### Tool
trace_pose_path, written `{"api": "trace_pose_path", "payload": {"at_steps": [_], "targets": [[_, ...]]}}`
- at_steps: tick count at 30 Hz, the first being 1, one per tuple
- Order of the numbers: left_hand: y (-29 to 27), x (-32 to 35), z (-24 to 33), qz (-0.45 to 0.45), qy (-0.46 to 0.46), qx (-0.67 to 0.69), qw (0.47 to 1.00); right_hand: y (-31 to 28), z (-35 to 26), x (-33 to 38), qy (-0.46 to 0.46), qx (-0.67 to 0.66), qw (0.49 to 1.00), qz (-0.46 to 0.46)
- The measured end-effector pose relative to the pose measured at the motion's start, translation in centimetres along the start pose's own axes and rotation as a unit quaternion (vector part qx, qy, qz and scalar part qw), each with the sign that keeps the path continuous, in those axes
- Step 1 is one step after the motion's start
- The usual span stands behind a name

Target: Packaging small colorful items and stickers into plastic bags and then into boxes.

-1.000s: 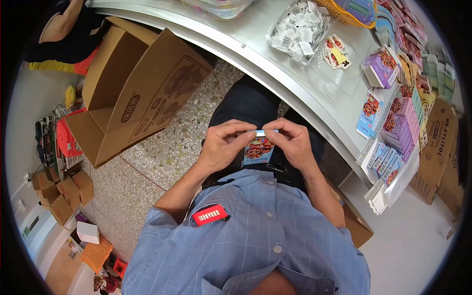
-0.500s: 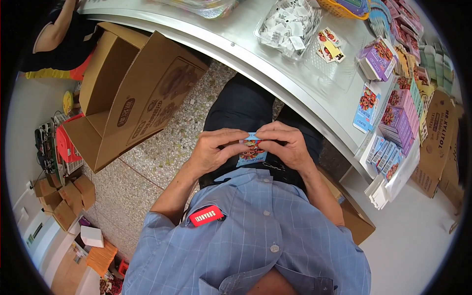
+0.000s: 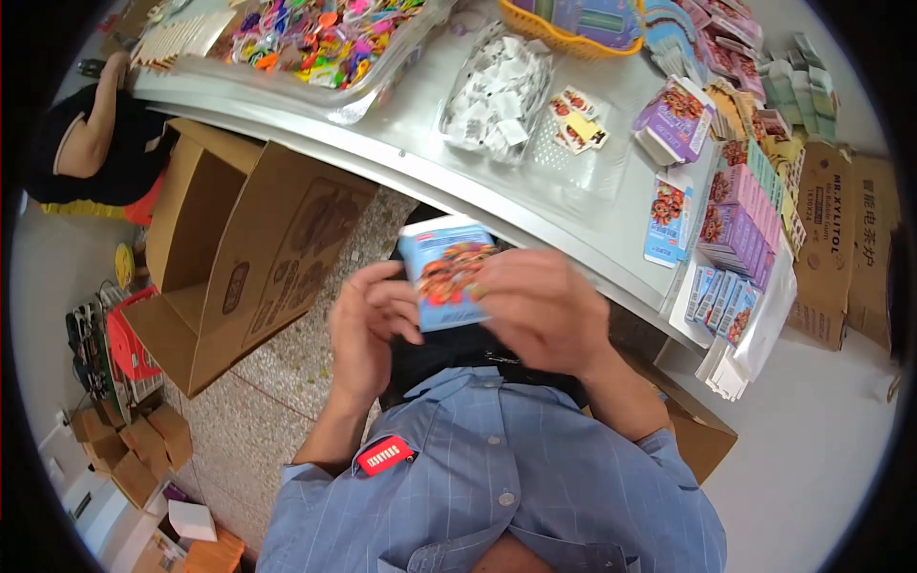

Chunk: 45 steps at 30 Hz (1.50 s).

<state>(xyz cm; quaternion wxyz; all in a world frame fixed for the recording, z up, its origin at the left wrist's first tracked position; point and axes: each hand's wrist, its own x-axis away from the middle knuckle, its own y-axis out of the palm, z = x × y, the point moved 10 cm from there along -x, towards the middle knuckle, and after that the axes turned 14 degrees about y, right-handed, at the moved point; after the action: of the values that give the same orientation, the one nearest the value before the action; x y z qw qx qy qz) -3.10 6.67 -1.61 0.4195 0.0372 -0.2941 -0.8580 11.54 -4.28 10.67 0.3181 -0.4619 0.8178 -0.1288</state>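
A small light-blue carton (image 3: 447, 310) with a picture of red fruit is held up over my lap, slightly tilted, its printed face showing and a pale edge along its top. My right hand (image 3: 554, 310), blurred by motion, grips its right side with fingers across the front. My left hand (image 3: 366, 310) is beside the carton's left edge, fingers loosely bent and apart; its fingertips come close to the edge, and whether they touch it cannot be made out.
On the table (image 3: 373, 162) are a tray of colourful trinkets (image 3: 325, 43), a clear tub of small white packets (image 3: 499, 95), a yellow basket (image 3: 573, 38), a purple carton (image 3: 674, 119) and stacked flat cartons (image 3: 735, 224). An open cardboard box (image 3: 277, 239) stands left; another person's arm (image 3: 91, 143) is beyond.
The light-blue carton was low and flat between both hands' fingertips; now it is raised, fuller in shape and in my right hand. My left fingers have loosened. The view has shifted, showing more table.
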Motion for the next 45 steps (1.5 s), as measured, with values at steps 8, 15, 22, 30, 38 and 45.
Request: {"api": "trace_pose_path", "payload": {"at_steps": [8,15,22,30,38,45], "targets": [[2.8,-2.2,-1.9,-0.060,-0.074,-0.087,0.992,-0.6,1.5,-2.1,-0.033,-0.003,0.998,-0.057],[4.7,-3.8,-1.8,-0.068,0.003,-0.125,0.990,-12.7,12.9,-14.2,0.073,0.243,0.949,0.189],[5.3,-5.0,-1.2,-0.047,0.062,-0.086,0.993,-10.6,17.7,-19.0,0.125,0.374,0.909,0.134],[5.3,-5.7,-1.2,-0.036,0.056,-0.065,0.996,-12.2,19.9,-19.5,0.232,0.166,0.950,0.126],[7.0,-6.0,-1.5,-0.052,0.043,-0.041,0.997,-16.6,16.8,-18.6,-0.045,0.135,0.939,0.313],[6.7,-6.0,-1.0,-0.047,0.057,-0.049,0.996,-13.5,10.5,-14.2,0.217,-0.183,0.955,0.088]]}}
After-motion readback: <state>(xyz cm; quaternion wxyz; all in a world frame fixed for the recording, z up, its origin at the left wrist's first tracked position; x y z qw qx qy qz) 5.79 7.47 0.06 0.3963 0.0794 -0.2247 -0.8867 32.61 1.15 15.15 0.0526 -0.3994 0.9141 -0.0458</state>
